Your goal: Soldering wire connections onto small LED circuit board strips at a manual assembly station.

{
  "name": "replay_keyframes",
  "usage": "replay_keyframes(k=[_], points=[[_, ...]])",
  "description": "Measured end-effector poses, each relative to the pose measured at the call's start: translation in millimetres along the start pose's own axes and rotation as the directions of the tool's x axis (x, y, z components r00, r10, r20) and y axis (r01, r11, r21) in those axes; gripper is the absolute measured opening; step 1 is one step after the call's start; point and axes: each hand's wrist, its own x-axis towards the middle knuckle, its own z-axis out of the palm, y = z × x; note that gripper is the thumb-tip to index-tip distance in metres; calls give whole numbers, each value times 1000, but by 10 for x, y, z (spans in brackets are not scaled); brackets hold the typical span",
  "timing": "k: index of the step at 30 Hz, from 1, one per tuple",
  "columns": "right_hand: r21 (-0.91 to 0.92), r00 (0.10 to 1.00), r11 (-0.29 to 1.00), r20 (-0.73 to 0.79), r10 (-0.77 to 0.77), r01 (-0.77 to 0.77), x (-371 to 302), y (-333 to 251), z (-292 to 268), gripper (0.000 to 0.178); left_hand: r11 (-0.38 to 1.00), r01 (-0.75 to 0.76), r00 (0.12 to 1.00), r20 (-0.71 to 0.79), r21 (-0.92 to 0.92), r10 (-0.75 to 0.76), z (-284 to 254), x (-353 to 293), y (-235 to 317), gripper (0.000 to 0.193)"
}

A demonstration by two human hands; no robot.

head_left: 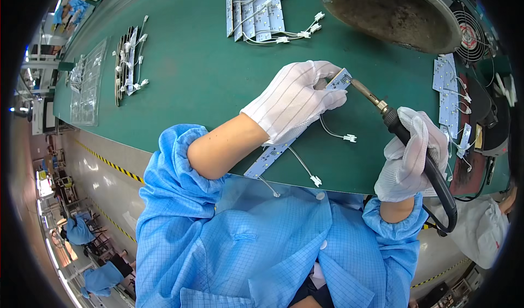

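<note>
My left hand (300,98), in a white striped glove, grips a narrow white LED strip board (268,159) near its far end. The board slants from the table's front edge up toward the middle, and part of it is hidden beneath the hand. White wires with small plugs (316,181) hang from it. My right hand (410,155), gloved too, is closed around the black handle of a soldering iron (394,121). The iron's tip meets or nearly meets the board's far end, just beyond my left fingertips; contact is too fine to tell.
Wired LED boards (256,13) lie at the back, with more at the right (448,98). A round metal hood (390,16) and a fan (468,32) stand back right. At the left are a clear plastic tray (90,84) and stacked boards (129,62) on the green table (185,78).
</note>
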Motion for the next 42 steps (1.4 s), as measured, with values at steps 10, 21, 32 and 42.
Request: replay_keyframes(k=[10, 21, 32, 42], points=[[65, 1000, 998, -12, -23, 24, 58, -23, 2, 41, 995, 4, 1000, 2, 103, -5, -5, -14, 43, 45], [149, 978, 979, -134, 162, -142, 43, -28, 23, 17, 992, 92, 996, -18, 89, -91, -73, -15, 89, 51], [60, 995, 996, -60, 76, -72, 1, -19, 13, 30, 986, 166, 986, 17, -22, -166, -68, -11, 111, 53], [36, 999, 999, -31, 6, -4, 58, -72, -7, 29, 993, 91, 996, 13, 68, -92, -87, -23, 89, 50]])
